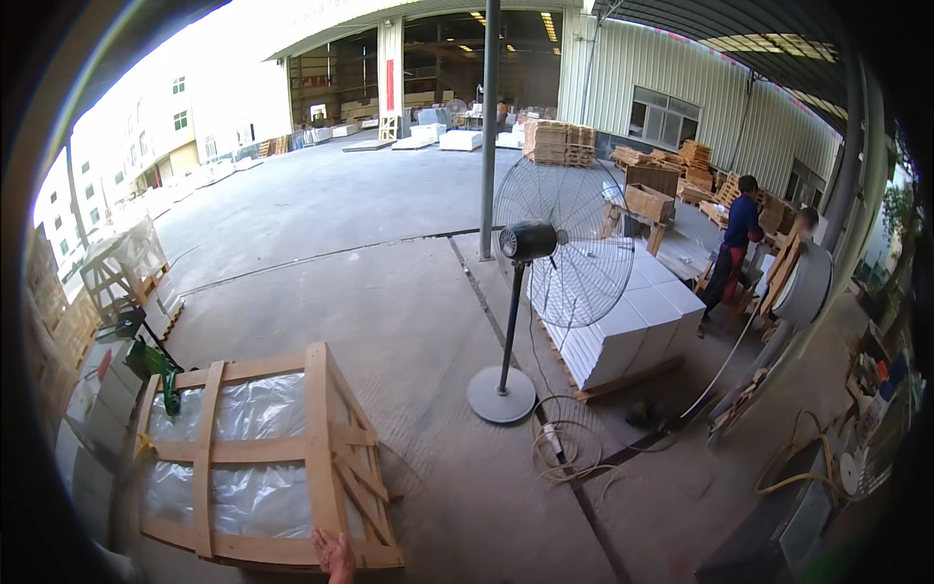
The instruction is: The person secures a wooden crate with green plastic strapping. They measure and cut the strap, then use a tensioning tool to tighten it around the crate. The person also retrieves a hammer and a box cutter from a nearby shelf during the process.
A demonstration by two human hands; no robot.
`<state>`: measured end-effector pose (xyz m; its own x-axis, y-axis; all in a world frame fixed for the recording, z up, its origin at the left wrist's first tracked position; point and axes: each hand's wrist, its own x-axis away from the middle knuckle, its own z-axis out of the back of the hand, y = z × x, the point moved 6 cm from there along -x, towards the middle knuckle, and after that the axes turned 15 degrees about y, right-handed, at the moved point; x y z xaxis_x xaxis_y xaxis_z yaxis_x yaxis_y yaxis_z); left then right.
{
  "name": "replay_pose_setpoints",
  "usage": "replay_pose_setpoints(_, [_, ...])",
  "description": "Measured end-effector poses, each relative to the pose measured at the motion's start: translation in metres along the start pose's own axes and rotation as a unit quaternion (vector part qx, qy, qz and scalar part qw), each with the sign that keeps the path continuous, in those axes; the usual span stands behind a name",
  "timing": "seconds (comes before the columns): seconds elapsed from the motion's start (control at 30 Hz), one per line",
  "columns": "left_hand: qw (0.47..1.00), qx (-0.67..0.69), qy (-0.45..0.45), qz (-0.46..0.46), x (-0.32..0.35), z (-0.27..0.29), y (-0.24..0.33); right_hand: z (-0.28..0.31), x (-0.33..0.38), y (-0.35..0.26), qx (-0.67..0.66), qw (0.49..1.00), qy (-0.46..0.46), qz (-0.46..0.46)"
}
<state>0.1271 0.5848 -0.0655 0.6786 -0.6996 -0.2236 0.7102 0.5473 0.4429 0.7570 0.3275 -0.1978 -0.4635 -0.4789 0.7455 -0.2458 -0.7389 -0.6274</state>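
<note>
My left hand (334, 556) rests on the near edge of a wooden crate (318, 438), its fingers laid out on the wood and nothing held in them. The crate is an open frame of pale slats. Through the gaps shows clear plastic film (261, 404) wrapped over white contents. A yellow tie (145, 444) hangs at the crate's left side. Beyond its far left corner stands green equipment with a dark handle (148, 362), partly hidden by the crate. My right hand is outside the picture.
A pedestal fan (530, 240) stands on a round base right of the crate. Behind it sits a stack of white slabs (632, 326). A coiled hose (567, 443) lies on the floor. Two people (736, 243) are at the right. A grey post (488, 127) rises mid-yard.
</note>
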Motion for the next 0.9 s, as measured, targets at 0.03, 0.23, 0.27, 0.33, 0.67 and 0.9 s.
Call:
replay_pose_setpoints(0.03, [0.997, -0.063, 0.003, -0.046, 0.009, -0.006, 0.000, 0.003, -0.009, -0.039, 0.017, 1.000, 0.015, -0.007])
replay_pose_setpoints(0.23, [0.950, -0.178, 0.130, -0.222, 0.026, -0.003, 0.037, -0.029, -0.106, -0.157, 0.025, 0.998, 0.062, 0.002])
replay_pose_setpoints(0.27, [0.951, -0.199, 0.096, -0.216, 0.027, -0.010, 0.034, -0.048, -0.109, -0.176, 0.026, 0.998, 0.055, 0.000])
replay_pose_setpoints(0.33, [0.951, -0.233, 0.032, -0.203, 0.025, -0.020, 0.035, -0.090, -0.131, -0.189, 0.054, 0.998, 0.031, -0.013])
replay_pose_setpoints(0.67, [0.942, -0.239, 0.047, -0.233, 0.008, -0.030, 0.031, -0.249, -0.166, -0.310, 0.174, 0.982, -0.070, -0.025])
replay_pose_setpoints(0.9, [0.969, -0.215, 0.019, -0.119, -0.026, 0.011, 0.095, -0.283, -0.248, -0.418, 0.173, 0.980, -0.062, -0.081])
